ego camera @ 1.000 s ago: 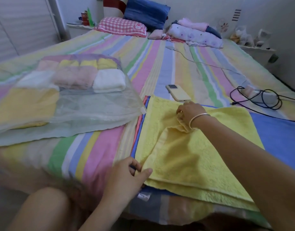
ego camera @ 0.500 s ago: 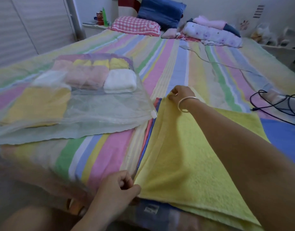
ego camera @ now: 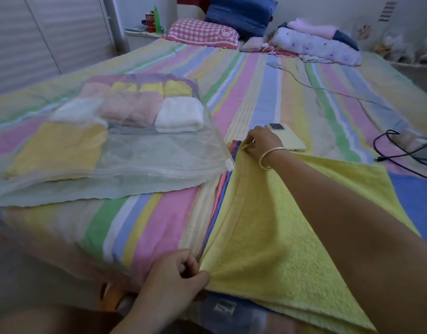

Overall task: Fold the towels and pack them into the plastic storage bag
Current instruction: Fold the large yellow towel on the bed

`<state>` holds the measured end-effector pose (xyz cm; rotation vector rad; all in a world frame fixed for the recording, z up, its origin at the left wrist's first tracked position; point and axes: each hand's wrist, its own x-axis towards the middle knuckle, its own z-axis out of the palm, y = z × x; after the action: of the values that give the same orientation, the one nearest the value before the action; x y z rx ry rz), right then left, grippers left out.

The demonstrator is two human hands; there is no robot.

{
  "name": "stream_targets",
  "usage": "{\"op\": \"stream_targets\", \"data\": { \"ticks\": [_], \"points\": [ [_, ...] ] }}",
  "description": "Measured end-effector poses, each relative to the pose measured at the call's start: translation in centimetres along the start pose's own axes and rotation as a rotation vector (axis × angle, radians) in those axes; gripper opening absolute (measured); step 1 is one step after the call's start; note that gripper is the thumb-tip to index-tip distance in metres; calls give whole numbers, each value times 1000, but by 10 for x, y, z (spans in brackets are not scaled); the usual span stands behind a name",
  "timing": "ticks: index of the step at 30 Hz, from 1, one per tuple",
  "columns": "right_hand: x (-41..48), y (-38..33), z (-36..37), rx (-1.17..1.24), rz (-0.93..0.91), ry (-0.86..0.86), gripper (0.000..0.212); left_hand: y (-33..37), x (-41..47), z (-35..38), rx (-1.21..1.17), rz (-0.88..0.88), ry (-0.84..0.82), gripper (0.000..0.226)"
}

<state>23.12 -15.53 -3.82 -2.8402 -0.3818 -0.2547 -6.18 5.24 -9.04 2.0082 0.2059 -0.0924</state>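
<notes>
Grips clamped: left grip [ego camera: 174,278] on yellow towel [ego camera: 280,249] near corner, right grip [ego camera: 260,143] on far corner. Plastic storage bag [ego camera: 159,169] lay beside it on bed [ego camera: 256,80].

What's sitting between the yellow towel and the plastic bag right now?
Nothing visible. The left hand and right hand pinch the left edge of the yellow towel; only striped sheet separates it from the plastic bag. The phone lies beyond the right hand, aside.
</notes>
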Motion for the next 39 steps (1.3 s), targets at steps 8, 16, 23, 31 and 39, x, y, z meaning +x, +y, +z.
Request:
{"op": "stream_targets", "data": {
  "ticks": [8,16,23,31,39],
  "points": [
    [-11,-1,-14,120,93,95,31,7,-11,-5,-106,3,33,23],
    [-52,22,-134,297,277,479,21,60,-2,-57,88,236,273,26],
    [-133,32,-275,508,248,845,17,177,10,-109,156,585,452,5],
    [-197,36,-357,845,233,944,25,296,30,-129,-538,377,139,10],
    [-177,86,-323,867,425,729,27,320,125,-97,-444,296,79,10]
  ]
}}
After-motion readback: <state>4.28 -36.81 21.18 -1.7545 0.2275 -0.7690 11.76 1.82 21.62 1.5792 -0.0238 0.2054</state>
